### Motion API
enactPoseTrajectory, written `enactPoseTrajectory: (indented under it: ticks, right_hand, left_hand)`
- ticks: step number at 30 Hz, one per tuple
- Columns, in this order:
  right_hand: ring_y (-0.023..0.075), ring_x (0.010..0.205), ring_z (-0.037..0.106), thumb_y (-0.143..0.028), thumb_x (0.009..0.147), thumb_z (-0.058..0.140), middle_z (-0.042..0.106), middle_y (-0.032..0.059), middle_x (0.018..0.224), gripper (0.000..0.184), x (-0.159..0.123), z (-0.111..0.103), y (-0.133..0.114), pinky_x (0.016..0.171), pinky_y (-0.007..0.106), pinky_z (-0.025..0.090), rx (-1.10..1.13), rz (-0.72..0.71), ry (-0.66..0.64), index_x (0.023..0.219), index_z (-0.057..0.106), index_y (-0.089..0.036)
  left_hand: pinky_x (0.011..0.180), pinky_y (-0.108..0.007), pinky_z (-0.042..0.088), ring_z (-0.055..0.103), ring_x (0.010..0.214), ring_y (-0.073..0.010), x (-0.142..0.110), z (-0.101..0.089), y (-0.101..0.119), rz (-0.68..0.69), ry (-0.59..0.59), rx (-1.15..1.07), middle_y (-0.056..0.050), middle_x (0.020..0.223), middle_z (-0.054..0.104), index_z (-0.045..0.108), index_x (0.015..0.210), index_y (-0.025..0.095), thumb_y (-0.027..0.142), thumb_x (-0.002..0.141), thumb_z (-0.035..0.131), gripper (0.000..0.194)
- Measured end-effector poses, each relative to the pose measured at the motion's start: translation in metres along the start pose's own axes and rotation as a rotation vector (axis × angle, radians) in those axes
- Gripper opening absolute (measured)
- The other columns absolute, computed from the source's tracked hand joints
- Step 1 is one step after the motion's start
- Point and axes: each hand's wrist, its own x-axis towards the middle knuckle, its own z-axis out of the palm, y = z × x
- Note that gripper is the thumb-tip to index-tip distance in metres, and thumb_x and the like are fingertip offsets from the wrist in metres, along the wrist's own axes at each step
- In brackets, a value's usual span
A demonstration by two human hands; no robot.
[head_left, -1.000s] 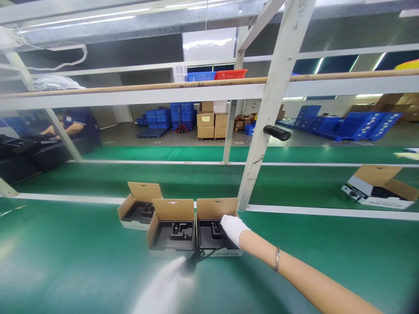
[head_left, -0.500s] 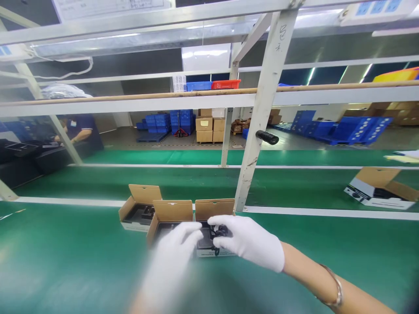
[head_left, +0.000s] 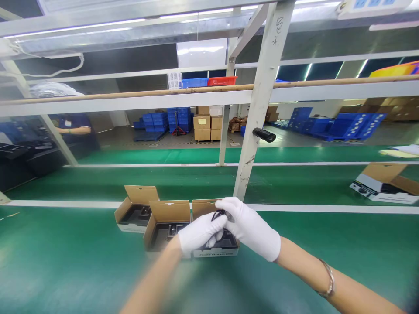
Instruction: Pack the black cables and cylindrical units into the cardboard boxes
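Note:
Both my hands wear white gloves and meet over the right-hand open box (head_left: 218,253). A coiled black cable (head_left: 218,214) shows between them. My left hand (head_left: 201,231) is closed on the cable's lower part, its fingers curled beneath. My right hand (head_left: 248,224) pinches the coil from above and to the right. Most of the cable is hidden by the gloves. Beside my left wrist is the middle open box (head_left: 172,211), with a black insert and a small dark device (head_left: 173,230) in it. Farther left stands a third open box (head_left: 140,196) with dark contents.
A white upright post (head_left: 248,163) with a black handle grip (head_left: 264,134) rises just behind the boxes. A shelf rail (head_left: 147,100) crosses above. Another open box (head_left: 384,185) stands far right on the green table (head_left: 314,257). A person (head_left: 75,128) works at the left.
My left hand has moved up and right, from over the middle box to the cable. My right hand has lifted the cable slightly and closed around it.

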Motion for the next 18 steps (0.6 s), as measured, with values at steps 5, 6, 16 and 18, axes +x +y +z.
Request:
enactPoseTrajectory:
  ticks: [5,6,16,18]
  right_hand:
    - [0.0216,0.081,0.064,-0.017,0.092,0.047,0.068,0.0079,0.088,0.021,0.003,-0.006,0.011,0.070,0.032,0.048,-0.439,-0.046,-0.215,0.097,0.067,-0.018]
    - [0.0225,0.076,0.064,-0.019,0.092,0.048,0.068,0.0084,0.084,0.020,0.005,-0.004,0.014,0.066,0.032,0.047,-0.530,0.015,-0.266,0.091,0.068,-0.017]
    - [0.0368,0.092,0.063,-0.014,0.070,0.074,0.069,0.0234,0.085,0.016,0.016,0.084,0.052,0.078,0.043,0.045,-0.769,0.020,-0.668,0.082,0.074,-0.004]
    - [0.0376,0.090,0.064,-0.007,0.066,0.072,0.070,0.0231,0.082,0.013,0.016,0.097,0.054,0.078,0.046,0.046,-0.715,0.053,-0.688,0.078,0.074,-0.005]
  left_hand:
    - [0.049,-0.023,0.038,0.047,0.056,-0.0100,0.007,-0.017,-0.011,-0.034,-0.072,0.251,0.002,0.081,0.061,0.060,0.101,0.022,0.054,0.084,0.052,0.037]
    - [0.053,-0.024,0.042,0.051,0.060,-0.0114,0.009,-0.021,-0.016,-0.037,-0.061,0.313,0.001,0.092,0.064,0.059,0.111,0.025,0.053,0.085,0.051,0.039]
    - [0.087,-0.045,0.052,0.065,0.098,-0.0243,0.042,-0.002,-0.088,-0.167,-0.096,1.013,-0.010,0.106,0.069,0.064,0.109,0.016,0.038,0.088,0.054,0.031]
    - [0.087,-0.046,0.052,0.065,0.095,-0.0221,0.046,0.004,-0.092,-0.206,-0.101,1.151,-0.008,0.099,0.070,0.065,0.100,0.014,0.037,0.088,0.058,0.026]
